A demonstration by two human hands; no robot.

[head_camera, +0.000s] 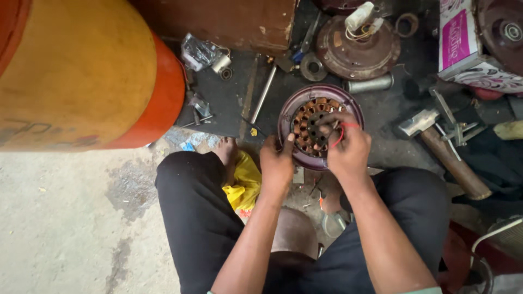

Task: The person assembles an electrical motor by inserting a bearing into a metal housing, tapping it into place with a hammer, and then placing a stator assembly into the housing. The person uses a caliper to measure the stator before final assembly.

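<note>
- Fingers of the right hand [348, 148] pinch thin red wire [342, 133] and press down onto the copper windings [309, 124] of the round motor housing [318, 126], closed on the wire.
- Left hand [277, 162] clamps the near-left rim of that housing, thumb over the edge, holding it steady.
- Housing lies flat on the floor [71, 218] between the person's knees, open side up, with the ring of copper coils exposed around a dark centre.
- Judging from this, the winding looks largely in place and the leads are being handled; no cover is on the housing, and a matching domed cover [357, 49] with white and yellow leads lies just beyond it, so closing up seems left to do.
- Hammer [444, 149] lies to the right of the housing, head toward it, wooden handle running to the near right.
- Metal rod [263, 93] lies beyond the housing to the left; a short metal cylinder [369, 84] lies between housing and domed cover.
- Yellow plastic bag [245, 182] sits by the bare foot [226, 151], near the left hand.
- Large orange and yellow drum [81, 71] fills the far left.
- Pink and white carton [468, 46] stands at the far right, carrying another round motor part.
- Small scraps and wire offcuts litter the floor around the housing; nothing covers the coils except the hands themselves.
</note>
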